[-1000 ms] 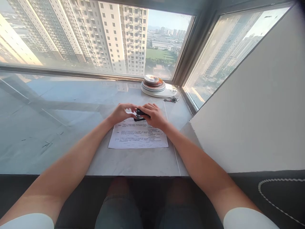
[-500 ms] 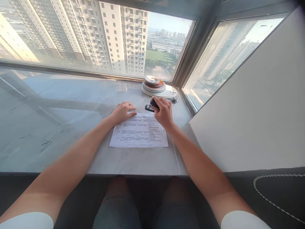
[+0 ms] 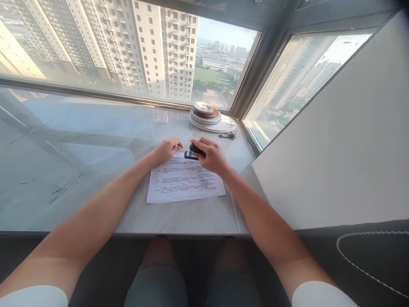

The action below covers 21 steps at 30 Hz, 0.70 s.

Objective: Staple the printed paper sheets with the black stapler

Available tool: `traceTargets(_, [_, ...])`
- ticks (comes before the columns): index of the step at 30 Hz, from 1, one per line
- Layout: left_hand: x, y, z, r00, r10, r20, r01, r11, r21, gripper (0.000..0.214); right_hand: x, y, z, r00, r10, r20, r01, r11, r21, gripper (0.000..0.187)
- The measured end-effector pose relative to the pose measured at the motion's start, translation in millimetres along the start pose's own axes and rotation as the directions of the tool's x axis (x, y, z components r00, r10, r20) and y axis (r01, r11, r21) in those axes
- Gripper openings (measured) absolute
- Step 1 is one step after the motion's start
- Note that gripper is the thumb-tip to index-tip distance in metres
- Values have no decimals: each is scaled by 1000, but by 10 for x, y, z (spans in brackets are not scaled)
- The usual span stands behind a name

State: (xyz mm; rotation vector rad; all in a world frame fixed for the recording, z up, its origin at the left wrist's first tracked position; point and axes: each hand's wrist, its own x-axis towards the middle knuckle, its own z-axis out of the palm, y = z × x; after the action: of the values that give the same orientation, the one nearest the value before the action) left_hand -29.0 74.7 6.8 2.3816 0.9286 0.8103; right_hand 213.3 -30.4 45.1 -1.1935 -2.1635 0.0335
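Note:
A printed sheet of paper (image 3: 183, 183) lies flat on the grey window ledge (image 3: 96, 140) in front of me. My right hand (image 3: 211, 157) is closed round a small black stapler (image 3: 191, 152) at the paper's far edge, near its middle. My left hand (image 3: 166, 150) rests on the far left corner of the sheet, fingers curled down onto it, close beside the stapler.
A stack of plates (image 3: 209, 117) stands at the back right corner of the ledge by the window. A small bunch of keys (image 3: 229, 136) lies just in front of it. A white wall panel (image 3: 335, 140) closes off the right side.
My right hand carried the stapler off to the right of the paper, then brought it back to the far edge. My left hand stayed on the sheet's corner.

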Motion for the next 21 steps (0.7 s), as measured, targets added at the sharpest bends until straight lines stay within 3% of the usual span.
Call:
traceTargets(3, [14, -14, -70, 974, -39, -221, 35, 999, -20, 28, 0, -171, -2, 982, -70, 174, 70, 998, 6, 44])
traceTargets(7, [13, -47, -178, 875, -139, -464, 136, 990, -41, 27, 3, -99, -104, 963, -62, 263, 40, 995, 87, 38])
traceTargets(9, [12, -65, -203, 848, -188, -496, 179, 982, -66, 25, -7, 61, -192, 958, -52, 282, 1, 984, 179, 35])
traceTargets(13, [15, -89, -206, 836, -244, -492, 212, 970, -121, 24, -62, 470, -335, 933, -18, 358, -115, 931, 347, 40])
traceTargets(15, [13, -99, -207, 823, -266, -501, 218, 964, -153, 24, -101, 684, -354, 951, 86, 296, -204, 896, 395, 49])
traceTargets(18, [8, -126, -229, 777, -353, -521, 250, 933, -260, 24, -153, 981, -303, 953, 301, -22, -283, 917, 281, 53])
traceTargets(19, [8, -136, -245, 754, -394, -525, 252, 912, -323, 23, -162, 1061, -266, 957, 283, -68, -264, 942, 209, 49])
traceTargets(21, [4, -148, -294, 707, -483, -517, 213, 842, -496, 22, -156, 1169, -166, 980, 198, -19, -194, 975, 110, 45])
